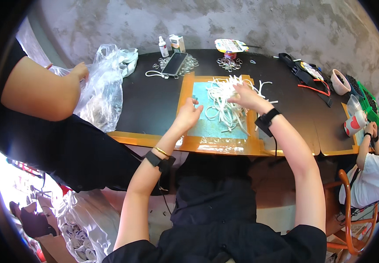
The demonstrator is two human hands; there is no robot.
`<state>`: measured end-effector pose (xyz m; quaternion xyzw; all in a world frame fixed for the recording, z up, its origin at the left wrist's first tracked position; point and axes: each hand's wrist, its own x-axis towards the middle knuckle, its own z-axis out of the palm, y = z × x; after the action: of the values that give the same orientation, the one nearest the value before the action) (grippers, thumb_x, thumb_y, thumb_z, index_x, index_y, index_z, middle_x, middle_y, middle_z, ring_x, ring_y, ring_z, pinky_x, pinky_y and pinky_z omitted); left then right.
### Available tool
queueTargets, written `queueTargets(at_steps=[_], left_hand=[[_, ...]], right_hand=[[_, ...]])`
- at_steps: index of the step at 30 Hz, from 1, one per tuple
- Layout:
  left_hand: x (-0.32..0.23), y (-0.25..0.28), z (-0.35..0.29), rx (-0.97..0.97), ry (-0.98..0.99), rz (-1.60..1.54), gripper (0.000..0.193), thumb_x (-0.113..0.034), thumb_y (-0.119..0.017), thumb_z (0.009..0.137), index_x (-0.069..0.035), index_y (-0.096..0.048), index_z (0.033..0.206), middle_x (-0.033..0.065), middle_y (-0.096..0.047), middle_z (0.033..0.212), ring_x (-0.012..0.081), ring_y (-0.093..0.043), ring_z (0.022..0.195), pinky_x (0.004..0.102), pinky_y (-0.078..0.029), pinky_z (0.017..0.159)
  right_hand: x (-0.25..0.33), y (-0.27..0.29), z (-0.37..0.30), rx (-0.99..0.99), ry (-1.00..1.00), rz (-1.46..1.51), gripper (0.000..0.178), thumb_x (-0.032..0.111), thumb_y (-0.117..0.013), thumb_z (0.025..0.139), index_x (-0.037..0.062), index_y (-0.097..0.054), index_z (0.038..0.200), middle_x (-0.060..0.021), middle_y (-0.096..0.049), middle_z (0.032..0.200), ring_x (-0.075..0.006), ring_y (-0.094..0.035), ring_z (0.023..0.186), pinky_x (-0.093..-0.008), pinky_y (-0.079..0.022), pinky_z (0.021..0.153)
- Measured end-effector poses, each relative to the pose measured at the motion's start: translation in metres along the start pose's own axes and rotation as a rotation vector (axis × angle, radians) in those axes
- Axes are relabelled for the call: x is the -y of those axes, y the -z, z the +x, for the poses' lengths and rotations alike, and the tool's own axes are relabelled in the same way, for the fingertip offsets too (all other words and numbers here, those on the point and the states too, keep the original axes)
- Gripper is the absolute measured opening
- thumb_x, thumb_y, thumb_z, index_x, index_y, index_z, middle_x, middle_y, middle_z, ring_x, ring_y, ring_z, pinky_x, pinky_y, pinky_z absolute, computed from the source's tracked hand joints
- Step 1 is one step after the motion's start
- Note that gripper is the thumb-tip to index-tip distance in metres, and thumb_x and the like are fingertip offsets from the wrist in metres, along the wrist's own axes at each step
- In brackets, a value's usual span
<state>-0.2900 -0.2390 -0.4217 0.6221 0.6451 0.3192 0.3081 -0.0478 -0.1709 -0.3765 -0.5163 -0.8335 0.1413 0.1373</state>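
Black rectangular table (154, 103) set against a mottled grey wall, seen from above. At its near edge lies an orange-framed board with a teal cutting mat (218, 127), bearing a loose heap of white elastic strips (226, 98). Along the far edge: a small white dropper bottle (163, 46) and a small white carton (177, 43), a dark smartphone (175, 63) lying on scattered metal rings (190, 62), and a second cluster of metal rings (229, 64). Left end: a crumpled clear plastic bag (106, 87). Right side: a black strap (305, 79) and a pink bowl (339, 82).
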Motion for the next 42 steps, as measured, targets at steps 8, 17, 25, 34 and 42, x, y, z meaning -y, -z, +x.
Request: queueTargets(at_steps=[8,17,25,34,42], left_hand=[[0.007,0.013,-0.003,-0.075,-0.098,0.66,0.04,-0.022,-0.059,0.084,-0.003,-0.049,0.118,0.018,-0.053,0.116,0.0324,-0.05,0.11,0.0437,-0.04,0.091],[-0.04,-0.022,0.003,0.3,-0.22,-0.174,0.053,-0.033,-0.058,0.086,-0.003,-0.044,0.128,0.0234,-0.035,0.139,0.0378,-0.029,0.131,0.052,-0.024,0.105],[-0.069,-0.055,0.001,0.05,-0.425,0.396,0.054,-0.032,-0.058,0.086,-0.004,-0.043,0.129,0.0253,-0.024,0.144,0.0421,-0.013,0.137,0.0703,-0.004,0.1],[-0.092,-0.102,0.039,0.023,-0.654,0.392,0.053,-0.032,-0.064,0.08,0.005,-0.052,0.116,0.0247,-0.056,0.109,0.0381,-0.052,0.105,0.0444,-0.042,0.09],[-0.098,-0.105,0.057,0.099,-0.54,0.639,0.025,-0.023,-0.055,0.085,-0.001,-0.055,0.096,0.021,-0.062,0.092,0.0354,-0.06,0.089,0.0473,-0.044,0.079]], right_hand=[[-0.022,-0.016,-0.009,0.163,0.225,0.012,0.035,0.02,-0.064,0.081,0.0012,-0.05,0.106,-0.0205,-0.057,0.101,-0.0345,-0.057,0.093,-0.0379,-0.045,0.08],[-0.041,-0.009,-0.027,-0.153,0.232,0.323,0.017,0.015,-0.049,0.088,0.0018,-0.059,0.095,-0.0179,-0.063,0.081,-0.0322,-0.061,0.078,-0.0377,-0.047,0.069],[-0.034,0.041,-0.009,-0.594,0.241,0.609,0.016,0.012,-0.041,0.094,0.0025,-0.054,0.092,-0.0094,-0.063,0.072,-0.0166,-0.06,0.067,-0.0305,-0.045,0.062],[-0.032,0.038,-0.012,-0.464,-0.404,1.43,0.01,0.01,-0.044,0.09,0.0037,-0.052,0.087,-0.0002,-0.041,0.071,-0.009,-0.042,0.051,-0.0227,-0.039,0.046],[-0.063,0.019,-0.038,-0.037,-0.681,1.899,0.027,0.024,-0.045,0.096,0.0061,-0.044,0.076,-0.0013,-0.041,0.062,-0.0084,-0.041,0.049,-0.0176,-0.036,0.037]])
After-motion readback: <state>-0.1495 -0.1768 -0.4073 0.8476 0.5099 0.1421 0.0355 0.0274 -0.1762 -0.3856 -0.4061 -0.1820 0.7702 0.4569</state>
